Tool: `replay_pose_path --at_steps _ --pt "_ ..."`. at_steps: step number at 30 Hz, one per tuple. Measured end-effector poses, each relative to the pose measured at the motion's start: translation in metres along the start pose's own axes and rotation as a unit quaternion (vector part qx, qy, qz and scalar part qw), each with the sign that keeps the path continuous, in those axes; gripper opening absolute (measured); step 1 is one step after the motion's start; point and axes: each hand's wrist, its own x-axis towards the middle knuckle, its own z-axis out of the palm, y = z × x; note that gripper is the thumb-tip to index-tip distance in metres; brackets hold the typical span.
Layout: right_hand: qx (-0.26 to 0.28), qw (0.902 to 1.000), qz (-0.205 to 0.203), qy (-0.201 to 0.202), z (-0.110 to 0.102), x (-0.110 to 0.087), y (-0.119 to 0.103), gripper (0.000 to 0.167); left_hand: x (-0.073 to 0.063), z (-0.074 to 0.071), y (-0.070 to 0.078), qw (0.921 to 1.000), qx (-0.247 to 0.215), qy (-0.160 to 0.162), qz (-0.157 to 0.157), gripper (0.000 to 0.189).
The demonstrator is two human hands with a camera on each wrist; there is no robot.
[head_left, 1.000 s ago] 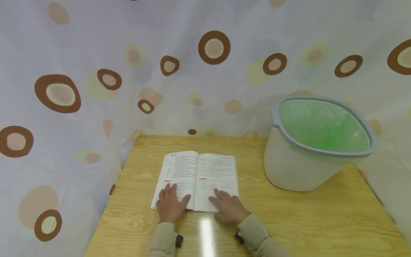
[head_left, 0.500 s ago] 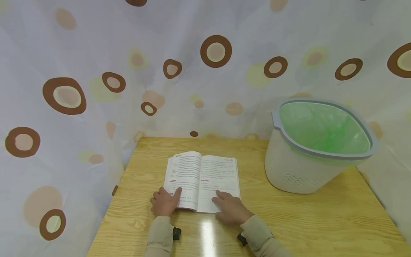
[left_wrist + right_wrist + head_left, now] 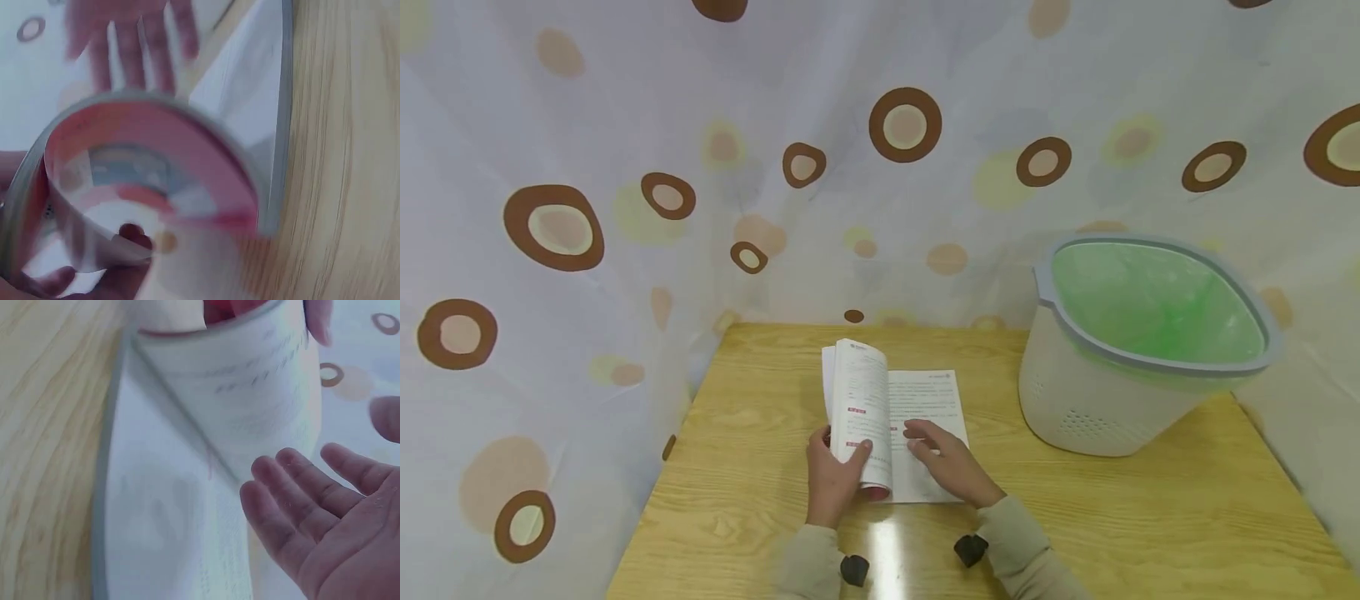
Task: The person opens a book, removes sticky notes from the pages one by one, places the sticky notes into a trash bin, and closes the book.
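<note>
A printed paperback book (image 3: 927, 400) lies open on the wooden table. Its left half stands lifted and curls over toward the right, with a pink inner cover showing in the left wrist view. My left hand (image 3: 835, 479) grips that raised half, thumb on the printed page and fingers behind it. Over the flat right-hand page my right hand (image 3: 955, 462) hovers with its fingers extended, holding nothing. In the right wrist view the fingertips (image 3: 265, 472) are close to the curled pages (image 3: 250, 394).
A tall white basket (image 3: 1097, 408) with a grey rim and a green liner stands at the right of the table (image 3: 737, 500). Behind it hangs a white sheet (image 3: 947, 50) patterned with brown rings. Dark wrist cameras (image 3: 854, 570) sit at both cuffs.
My left hand went from resting on the left page to gripping the left half, raising it and swinging it rightward. The right hand lifted slightly off the right page and turned.
</note>
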Motion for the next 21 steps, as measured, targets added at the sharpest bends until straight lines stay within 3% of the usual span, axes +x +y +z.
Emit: replay_pose_path --at_steps 2,5,7,11,13,16,19,21 --pt "0.043 0.9990 0.005 0.007 -0.002 0.000 -0.006 0.044 -0.008 0.010 0.007 0.9986 -0.032 -0.029 0.030 0.073" --pt "0.086 0.9958 0.020 0.025 -0.007 0.000 -0.011 0.046 -0.016 0.023 0.013 0.9903 -0.014 -0.104 0.091 0.069" --pt "0.101 0.9932 0.039 0.045 -0.009 -0.001 -0.012 0.048 -0.018 0.029 0.014 0.9784 0.000 -0.166 0.124 0.063" --pt "0.102 0.9882 0.088 0.073 -0.013 0.000 -0.008 0.054 -0.019 0.037 0.006 0.9463 0.081 -0.237 0.204 0.055" --pt "0.092 0.9869 0.107 0.078 -0.013 0.000 -0.003 0.055 -0.020 0.040 0.000 0.9271 0.135 -0.247 0.247 0.054" --pt "0.026 0.9902 0.114 0.077 -0.011 -0.001 0.008 0.050 -0.023 0.043 -0.007 0.8992 0.218 -0.238 0.295 0.051" --pt "-0.076 0.9886 0.104 0.079 -0.006 -0.004 0.020 0.042 -0.025 0.042 -0.011 0.8795 0.287 -0.208 0.317 0.045" --pt "-0.145 0.9807 0.096 0.088 -0.004 -0.007 0.028 0.043 -0.024 0.042 -0.014 0.8691 0.322 -0.181 0.329 0.038"
